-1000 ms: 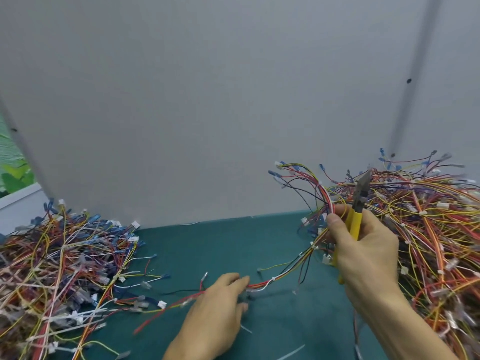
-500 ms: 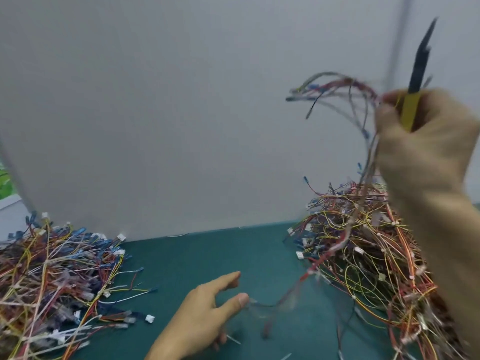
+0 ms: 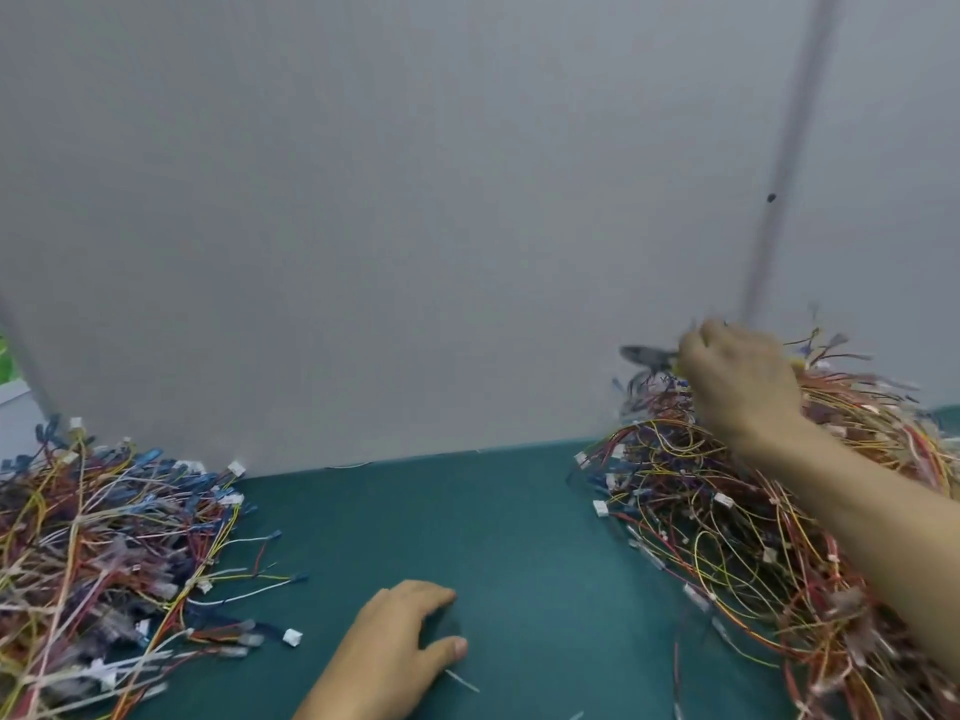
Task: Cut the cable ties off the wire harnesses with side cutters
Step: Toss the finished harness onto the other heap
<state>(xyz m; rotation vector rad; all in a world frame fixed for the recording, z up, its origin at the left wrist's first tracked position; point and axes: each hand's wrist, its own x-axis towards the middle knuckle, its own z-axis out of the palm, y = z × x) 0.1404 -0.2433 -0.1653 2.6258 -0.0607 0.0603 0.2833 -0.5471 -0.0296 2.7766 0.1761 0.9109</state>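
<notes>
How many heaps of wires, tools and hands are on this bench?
Wire piles: 2, the left pile and the right pile
Cutters: 1, blurred, held in the right hand
Hands: 2, the left hand and the right hand
Total: 5

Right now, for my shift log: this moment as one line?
left hand: on teal mat, holds nothing | right hand: grips yellow-handled side cutters over right pile of multicoloured wire harnesses
</notes>
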